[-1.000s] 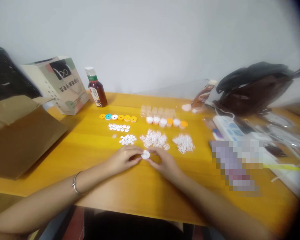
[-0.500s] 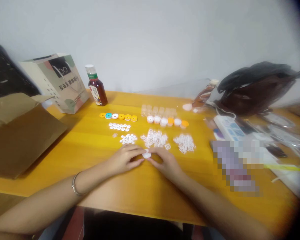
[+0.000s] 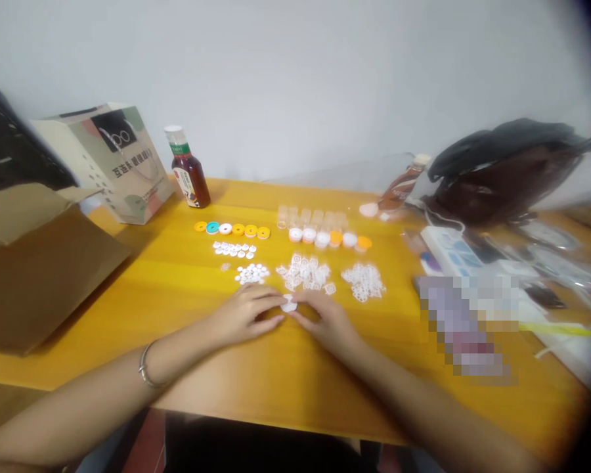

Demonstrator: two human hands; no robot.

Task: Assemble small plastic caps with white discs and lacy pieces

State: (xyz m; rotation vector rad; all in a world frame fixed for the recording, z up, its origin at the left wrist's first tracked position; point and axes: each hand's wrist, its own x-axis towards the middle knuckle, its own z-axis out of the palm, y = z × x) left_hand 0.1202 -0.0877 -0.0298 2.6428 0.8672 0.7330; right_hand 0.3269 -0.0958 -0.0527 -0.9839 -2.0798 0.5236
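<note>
A small round white plastic piece (image 3: 289, 305) is pinched between my two hands, above the near middle of the table. My left hand (image 3: 250, 313) grips its left side with thumb and fingertips. On its right side, the fingertips of my right hand (image 3: 326, 318) are closed on it. Just beyond my hands lie a pile of white discs (image 3: 252, 273), a pile of clear-white lattice pieces (image 3: 304, 270) and a second such pile (image 3: 364, 282). Further back are rows of small white pieces (image 3: 234, 249) and of orange, teal and white ring caps (image 3: 225, 228).
Behind the piles stand capped pots (image 3: 322, 240) and clear cups (image 3: 312, 217). A sauce-coloured bottle (image 3: 191, 174) and paper bag (image 3: 123, 164) stand back left, a cardboard box (image 3: 44, 269) left. Right are a brown drink bottle (image 3: 402, 187), power strip (image 3: 452, 253), and dark bag (image 3: 502, 171).
The view has shifted very slightly. Both hands keep the white piece in the same place, with no clear movement of the fingers.
</note>
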